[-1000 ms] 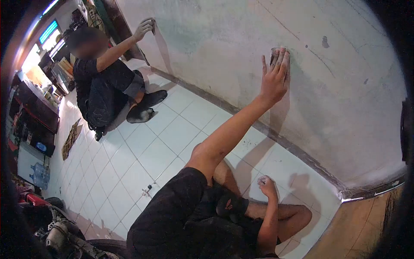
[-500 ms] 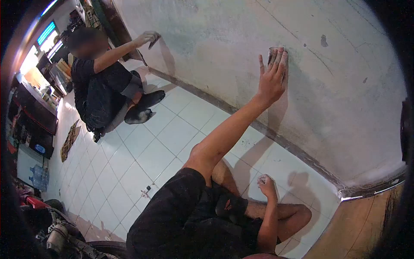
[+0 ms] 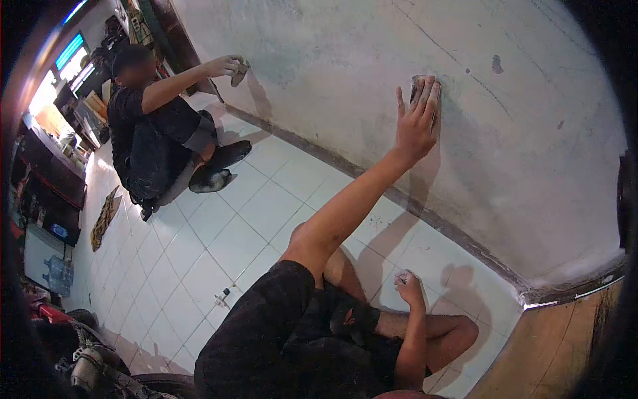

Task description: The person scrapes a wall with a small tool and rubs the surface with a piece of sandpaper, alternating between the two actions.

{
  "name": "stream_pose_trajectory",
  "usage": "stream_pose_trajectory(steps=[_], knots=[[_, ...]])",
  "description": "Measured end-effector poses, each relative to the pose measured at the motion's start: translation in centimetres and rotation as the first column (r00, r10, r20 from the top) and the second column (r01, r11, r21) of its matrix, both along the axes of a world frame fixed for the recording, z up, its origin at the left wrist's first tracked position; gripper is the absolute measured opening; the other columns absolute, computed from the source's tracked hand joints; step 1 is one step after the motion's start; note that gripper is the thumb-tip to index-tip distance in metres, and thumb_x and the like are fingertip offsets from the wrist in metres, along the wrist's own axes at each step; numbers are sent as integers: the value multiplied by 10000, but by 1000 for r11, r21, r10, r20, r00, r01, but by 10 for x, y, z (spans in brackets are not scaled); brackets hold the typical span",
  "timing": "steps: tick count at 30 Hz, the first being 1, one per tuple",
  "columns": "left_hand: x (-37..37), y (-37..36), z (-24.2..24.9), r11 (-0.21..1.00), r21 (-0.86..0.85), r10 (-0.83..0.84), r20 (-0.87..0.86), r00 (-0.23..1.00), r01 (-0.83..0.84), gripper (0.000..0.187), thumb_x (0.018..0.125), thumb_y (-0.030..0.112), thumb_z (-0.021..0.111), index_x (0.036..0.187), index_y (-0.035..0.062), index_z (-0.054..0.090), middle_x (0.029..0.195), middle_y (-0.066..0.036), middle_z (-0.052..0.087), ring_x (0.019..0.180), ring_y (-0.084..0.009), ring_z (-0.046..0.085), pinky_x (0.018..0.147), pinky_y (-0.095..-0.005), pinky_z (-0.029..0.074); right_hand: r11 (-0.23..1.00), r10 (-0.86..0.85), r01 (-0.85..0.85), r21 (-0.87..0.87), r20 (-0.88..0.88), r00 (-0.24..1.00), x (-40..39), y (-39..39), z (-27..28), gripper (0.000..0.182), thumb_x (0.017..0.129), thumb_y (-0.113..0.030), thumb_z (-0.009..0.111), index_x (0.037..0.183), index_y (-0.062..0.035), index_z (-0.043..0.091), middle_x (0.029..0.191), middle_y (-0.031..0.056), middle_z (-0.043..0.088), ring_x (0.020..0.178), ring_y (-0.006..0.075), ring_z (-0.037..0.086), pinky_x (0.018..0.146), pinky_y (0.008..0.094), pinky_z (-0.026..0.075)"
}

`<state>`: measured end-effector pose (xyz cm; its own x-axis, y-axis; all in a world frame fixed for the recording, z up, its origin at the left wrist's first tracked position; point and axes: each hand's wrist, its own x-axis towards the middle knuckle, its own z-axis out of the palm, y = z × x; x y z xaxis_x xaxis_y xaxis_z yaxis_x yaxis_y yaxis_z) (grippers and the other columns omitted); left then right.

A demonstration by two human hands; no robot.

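Observation:
My left hand (image 3: 417,123) presses flat against the plastered wall (image 3: 345,73) with its arm stretched out. Under its fingers is a dark, dusty piece of sandpaper (image 3: 417,85), whose upper edge shows past the fingertips; the rest is hidden by the hand. One outer finger sticks out to the side. My right hand (image 3: 409,288), whitish with dust, is closed above my bent leg, away from the wall. Whatever its curled fingers hold, if anything, cannot be made out.
A co-worker (image 3: 156,133) squats at the left, holding a similar dark piece (image 3: 240,74) to the wall. A cloth (image 3: 106,219) and a small metal object (image 3: 222,296) lie on the tiled floor (image 3: 193,266). A wooden panel (image 3: 551,346) stands lower right.
My left hand has slid slightly down the wall with the sandpaper. The co-worker's hand and piece are a little lower. My right hand stays closed in nearly the same place.

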<state>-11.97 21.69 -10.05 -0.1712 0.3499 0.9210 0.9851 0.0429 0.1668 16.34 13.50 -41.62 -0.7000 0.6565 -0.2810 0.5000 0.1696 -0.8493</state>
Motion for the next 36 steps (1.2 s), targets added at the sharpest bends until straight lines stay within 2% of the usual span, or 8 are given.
stream_pose_trajectory(steps=[2, 5, 8, 11, 14, 17, 23, 36], knots=[[1, -2, 1, 1000, -12, -12, 5, 1000, 12, 545, 917, 132, 453, 1423, -1, 302, 1509, -157, 282, 1418, -296, 221, 1116, -603, 2, 999, -20, 21, -24, 31, 999, 0, 1, -6, 175, 832, -168, 646, 942, -40, 603, 856, 144, 672, 821, 279, 659, 762, 390, 497], [-2, 2, -1, 1000, 4, 12, -25, 1000, -12, 555, 910, 131, 464, 1424, 0, 299, 1511, -155, 278, 1420, -293, 216, 1118, -600, 12, 995, 35, -34, 96, -5, 999, 2, 2, -11, 129, 848, -67, 601, 947, 13, 615, 797, 95, 668, 725, 168, 649, 643, 309, 552], [-2, 0, -1, 1000, 5, 11, -26, 1000, -11, 559, 905, 133, 474, 1420, 0, 303, 1505, -155, 293, 1415, -296, 231, 1119, -598, 20, 990, 45, -43, 134, -18, 999, 3, 1, -8, 134, 842, -66, 604, 948, 15, 619, 797, 93, 665, 724, 166, 650, 641, 301, 550], [-2, -1, -3, 1000, 18, -2, -27, 1000, 3, 562, 899, 129, 479, 1421, 8, 308, 1495, -154, 314, 1407, -300, 252, 1119, -597, 22, 1000, 4, -4, 7, 53, 999, -2, -5, 19, 139, 842, -64, 594, 953, 16, 620, 809, 95, 663, 741, 161, 650, 645, 295, 547], [0, -2, -3, 1000, 23, -21, -9, 1000, 21, 556, 896, 118, 478, 1417, 8, 321, 1485, -156, 333, 1399, -302, 272, 1118, -596, 26, 999, 39, -40, 29, 35, 999, -2, -3, 20, 144, 849, -58, 577, 969, 15, 613, 835, 97, 663, 770, 161, 649, 655, 305, 547], [-1, 4, -8, 1000, 11, 21, -29, 999, -21, 550, 895, 111, 472, 1416, 11, 327, 1483, -157, 337, 1398, -298, 276, 1115, -600, 24, 998, 13, -8, 64, -84, 996, 1, 1, -15, 139, 846, -44, 571, 971, 8, 604, 855, 101, 664, 796, 165, 648, 654, 315, 547], [1, 1, -15, 1000, -2, -22, -19, 1000, 22, 595, 884, 75, 449, 1451, 44, 272, 1507, -148, 295, 1414, -292, 235, 1120, -591, -18, 990, 51, -47, 136, -27, 998, 4, 6, -24, 119, 828, -47, 599, 939, -4, 596, 845, 113, 658, 768, 192, 643, 642, 334, 545], [1, 11, -9, 999, 28, -38, -49, 998, 40, 512, 935, 85, 371, 1430, -17, 294, 1493, -207, 296, 1415, -340, 217, 1123, -574, -21, 999, 5, -6, 52, 21, 1000, 2, 5, -7, 157, 843, -112, 608, 952, 1, 608, 856, 139, 660, 790, 211, 650, 688, 334, 528]])
